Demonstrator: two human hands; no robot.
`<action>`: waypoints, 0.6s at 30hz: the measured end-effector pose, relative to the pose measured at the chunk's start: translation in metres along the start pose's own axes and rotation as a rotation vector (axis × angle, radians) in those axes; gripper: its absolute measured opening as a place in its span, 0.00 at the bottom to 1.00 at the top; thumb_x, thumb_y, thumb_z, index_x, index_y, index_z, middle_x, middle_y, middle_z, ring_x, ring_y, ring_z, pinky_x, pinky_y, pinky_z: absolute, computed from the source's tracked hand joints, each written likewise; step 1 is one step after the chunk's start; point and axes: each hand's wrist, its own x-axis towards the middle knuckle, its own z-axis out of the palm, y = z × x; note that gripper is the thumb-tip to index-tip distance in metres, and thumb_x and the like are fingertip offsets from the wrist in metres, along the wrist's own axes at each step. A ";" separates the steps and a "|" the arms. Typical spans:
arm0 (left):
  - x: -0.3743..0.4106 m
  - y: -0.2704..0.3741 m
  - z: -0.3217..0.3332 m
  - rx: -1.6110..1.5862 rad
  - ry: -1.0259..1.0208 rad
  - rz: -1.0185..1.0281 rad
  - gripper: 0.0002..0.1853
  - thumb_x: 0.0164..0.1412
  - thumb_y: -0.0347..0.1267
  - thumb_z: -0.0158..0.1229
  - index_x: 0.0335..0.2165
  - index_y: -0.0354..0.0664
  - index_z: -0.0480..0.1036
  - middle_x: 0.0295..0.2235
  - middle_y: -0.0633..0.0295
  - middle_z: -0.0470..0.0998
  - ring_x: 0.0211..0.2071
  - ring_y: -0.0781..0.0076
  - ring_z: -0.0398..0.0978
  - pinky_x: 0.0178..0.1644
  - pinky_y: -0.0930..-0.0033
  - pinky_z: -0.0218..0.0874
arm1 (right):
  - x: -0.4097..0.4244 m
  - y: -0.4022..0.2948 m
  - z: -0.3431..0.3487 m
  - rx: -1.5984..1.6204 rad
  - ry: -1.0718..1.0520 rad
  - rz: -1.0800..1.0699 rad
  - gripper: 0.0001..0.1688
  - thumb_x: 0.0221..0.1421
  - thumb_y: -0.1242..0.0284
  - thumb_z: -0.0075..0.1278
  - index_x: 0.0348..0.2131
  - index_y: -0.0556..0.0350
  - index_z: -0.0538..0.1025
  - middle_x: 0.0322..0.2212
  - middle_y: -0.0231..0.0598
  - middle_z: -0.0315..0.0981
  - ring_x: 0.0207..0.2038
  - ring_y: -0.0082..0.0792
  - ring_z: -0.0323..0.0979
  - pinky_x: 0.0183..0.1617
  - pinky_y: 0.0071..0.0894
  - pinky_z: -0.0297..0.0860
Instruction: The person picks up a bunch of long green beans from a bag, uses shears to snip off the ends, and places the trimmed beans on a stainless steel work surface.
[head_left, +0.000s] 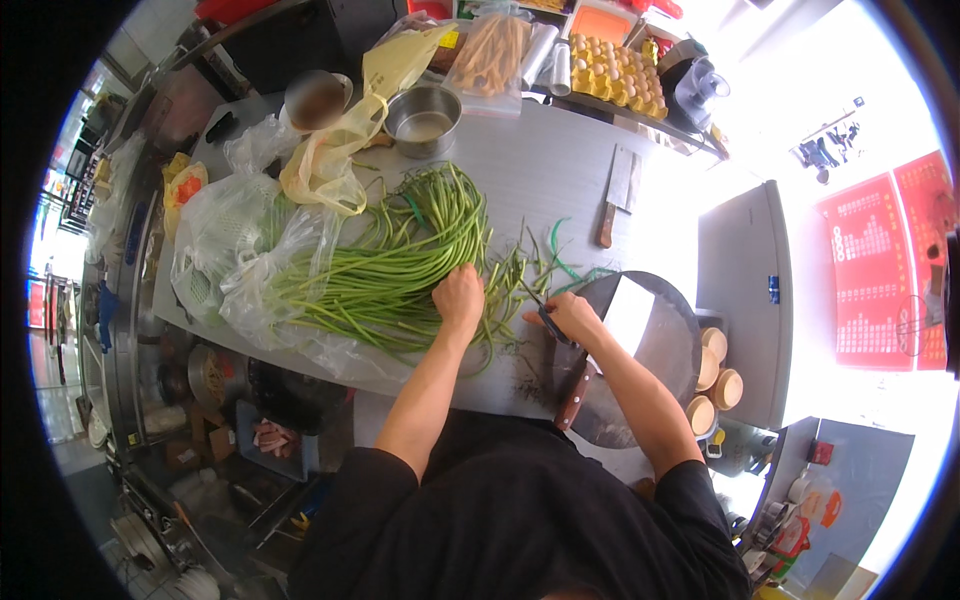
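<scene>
Long green garlic scapes (390, 259) lie in a large heap on the grey metal table (532, 157), their left ends partly under clear plastic bags. My left hand (459, 298) is closed at the heap's right edge, with stems at its fingers. To its right, my right hand (571, 316) holds scissors (552, 322), whose blades point up and left towards thin cut-off tips (510, 281). Part of the scissors' handle is hidden by the fingers. Beneath my right forearm, a cleaver (628, 315) with a wooden handle lies on a round chopping board (671, 352).
A second cleaver (619, 184) lies farther back, beyond green ties (556, 244). Behind the heap stand a steel pot (424, 121) and a yellow plastic bag (322, 169). Egg trays (615, 79) rest on the back shelf. Round wooden pieces (712, 367) are beside the board.
</scene>
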 end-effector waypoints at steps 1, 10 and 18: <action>-0.001 0.000 0.000 -0.045 0.024 0.020 0.09 0.51 0.33 0.58 0.29 0.42 0.68 0.28 0.57 0.74 0.30 0.57 0.74 0.31 0.58 0.66 | -0.004 0.001 -0.002 0.033 -0.004 0.032 0.38 0.39 0.40 0.53 0.24 0.63 0.77 0.15 0.43 0.72 0.23 0.40 0.74 0.30 0.34 0.68; -0.029 0.003 -0.008 -0.615 0.014 0.086 0.09 0.55 0.35 0.53 0.33 0.42 0.72 0.26 0.53 0.74 0.30 0.52 0.73 0.31 0.56 0.61 | -0.018 -0.013 -0.015 0.062 0.052 -0.034 0.42 0.40 0.39 0.53 0.34 0.62 0.75 0.27 0.51 0.74 0.35 0.44 0.73 0.38 0.36 0.67; -0.016 0.014 -0.024 -0.581 -0.058 0.164 0.13 0.60 0.38 0.46 0.36 0.42 0.72 0.26 0.47 0.74 0.30 0.48 0.72 0.31 0.57 0.60 | -0.010 -0.025 -0.032 0.111 -0.030 -0.119 0.42 0.40 0.39 0.53 0.36 0.62 0.74 0.28 0.49 0.73 0.33 0.40 0.73 0.38 0.34 0.66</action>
